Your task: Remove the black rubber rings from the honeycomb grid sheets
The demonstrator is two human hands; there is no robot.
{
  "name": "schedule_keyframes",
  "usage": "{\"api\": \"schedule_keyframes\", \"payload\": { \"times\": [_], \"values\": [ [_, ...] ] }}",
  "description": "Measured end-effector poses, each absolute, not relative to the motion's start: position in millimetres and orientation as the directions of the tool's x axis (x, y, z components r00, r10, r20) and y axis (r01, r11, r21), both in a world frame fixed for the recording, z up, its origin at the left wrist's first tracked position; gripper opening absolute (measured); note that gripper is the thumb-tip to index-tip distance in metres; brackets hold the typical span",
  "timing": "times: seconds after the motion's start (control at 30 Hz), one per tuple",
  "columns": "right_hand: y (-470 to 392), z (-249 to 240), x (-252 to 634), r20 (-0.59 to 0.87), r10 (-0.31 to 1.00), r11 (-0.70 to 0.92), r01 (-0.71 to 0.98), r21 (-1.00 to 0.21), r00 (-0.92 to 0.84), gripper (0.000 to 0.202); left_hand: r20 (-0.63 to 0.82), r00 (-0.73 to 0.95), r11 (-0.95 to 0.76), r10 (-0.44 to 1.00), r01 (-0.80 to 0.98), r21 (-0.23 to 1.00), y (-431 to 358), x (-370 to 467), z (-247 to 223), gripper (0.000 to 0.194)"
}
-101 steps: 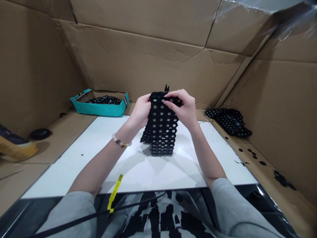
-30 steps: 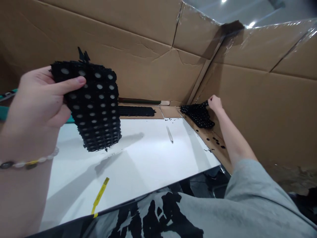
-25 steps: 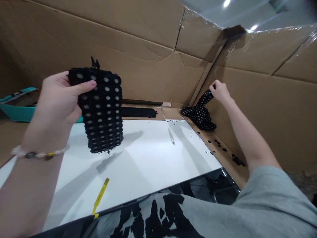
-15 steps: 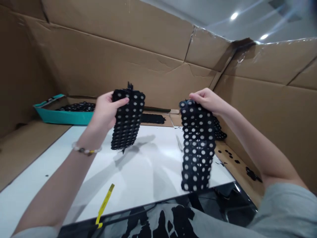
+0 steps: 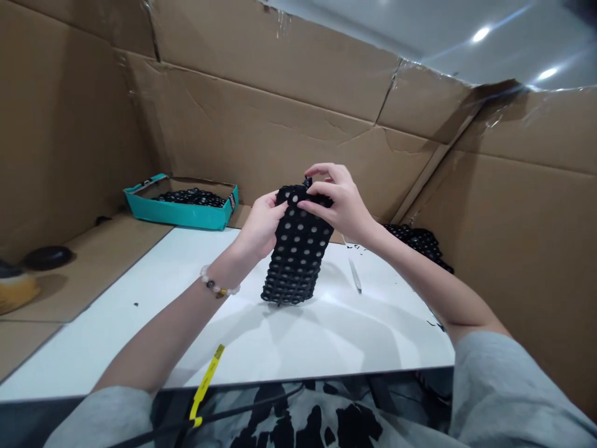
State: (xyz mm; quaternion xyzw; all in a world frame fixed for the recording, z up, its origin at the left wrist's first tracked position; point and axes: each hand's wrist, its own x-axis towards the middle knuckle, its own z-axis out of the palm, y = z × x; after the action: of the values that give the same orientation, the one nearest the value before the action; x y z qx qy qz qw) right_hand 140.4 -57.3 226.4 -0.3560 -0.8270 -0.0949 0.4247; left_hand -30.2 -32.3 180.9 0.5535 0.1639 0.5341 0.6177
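Note:
A black strip with rows of round holes and wavy edges [image 5: 298, 249] hangs upright in front of me, over the white table. It looks like more than one layer, but I cannot count them. My left hand [image 5: 261, 224] grips its upper left edge, thumb on the near face. At the top right corner, my right hand [image 5: 338, 202] has its thumb and bent fingers on the strip, beside a small dark tuft [image 5: 308, 181] that sticks up from the top edge. The far-side fingers of my left hand are hidden.
A teal box [image 5: 181, 214] with black holed pieces stands at the back left. Another black holed pile [image 5: 420, 242] lies at the right. A white pen-like tool [image 5: 355, 275] rests on the white tabletop [image 5: 224, 336]. Cardboard walls [image 5: 261, 106] rise around. A yellow tag [image 5: 206, 379] hangs in front.
The separate strip in my right hand has come left to the piece in my left hand, and the two now appear as one. Both hands are close together at its top. The view has shifted left.

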Motion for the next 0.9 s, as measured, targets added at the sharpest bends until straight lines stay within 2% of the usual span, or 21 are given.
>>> {"api": "schedule_keyframes", "payload": {
  "times": [0.17, 0.27, 0.33, 0.4, 0.47, 0.53, 0.63, 0.67, 0.73, 0.8, 0.9],
  "values": [
    [-50, 218, 144, 0.7, 0.613, 0.674, 0.705, -0.222, -0.366, 0.032, 0.331, 0.421, -0.106, 0.844, -0.475, 0.874, -27, -29, 179, 0.031],
    [-49, 215, 145, 0.687, 0.638, 0.655, 0.714, -0.245, -0.349, 0.034, 0.315, 0.442, -0.073, 0.84, -0.484, 0.872, -23, -26, 177, 0.043],
    [-47, 214, 145, 0.692, 0.644, 0.656, 0.701, -0.28, -0.326, 0.036, 0.326, 0.453, -0.077, 0.83, -0.485, 0.871, -22, -25, 175, 0.044],
    [-42, 212, 148, 0.709, 0.652, 0.661, 0.659, -0.358, -0.269, 0.039, 0.351, 0.445, -0.101, 0.824, -0.495, 0.863, -22, -24, 172, 0.04],
    [-35, 202, 153, 0.698, 0.693, 0.652, 0.57, -0.5, -0.18, 0.044, 0.36, 0.436, -0.108, 0.825, -0.504, 0.857, -23, -23, 170, 0.038],
    [-28, 181, 162, 0.6, 0.792, 0.583, 0.437, -0.685, -0.115, 0.053, 0.348, 0.424, -0.098, 0.836, -0.508, 0.856, -23, -23, 169, 0.038],
    [-21, 128, 172, 0.274, 0.937, 0.325, 0.249, -0.913, -0.217, 0.067, 0.343, 0.369, -0.114, 0.864, -0.52, 0.847, -18, -24, 170, 0.041],
    [-22, 110, 173, 0.152, 0.944, 0.221, 0.219, -0.95, -0.294, 0.071, 0.347, 0.335, -0.131, 0.876, -0.526, 0.84, -14, -27, 170, 0.042],
    [-24, 78, 168, -0.068, 0.866, 0.07, 0.254, -0.965, -0.496, 0.077, 0.353, 0.25, -0.178, 0.901, -0.529, 0.83, -1, -37, 172, 0.045],
    [-24, 59, 153, -0.116, 0.81, 0.03, 0.238, -0.971, -0.575, 0.074, 0.352, 0.158, -0.23, 0.923, -0.504, 0.832, 18, -59, 172, 0.05],
    [-10, 56, 113, -0.043, 0.833, 0.016, 0.102, -0.995, -0.552, 0.06, 0.364, 0.023, -0.327, 0.931, -0.391, 0.861, 50, -116, 167, 0.059]
  ]
}}
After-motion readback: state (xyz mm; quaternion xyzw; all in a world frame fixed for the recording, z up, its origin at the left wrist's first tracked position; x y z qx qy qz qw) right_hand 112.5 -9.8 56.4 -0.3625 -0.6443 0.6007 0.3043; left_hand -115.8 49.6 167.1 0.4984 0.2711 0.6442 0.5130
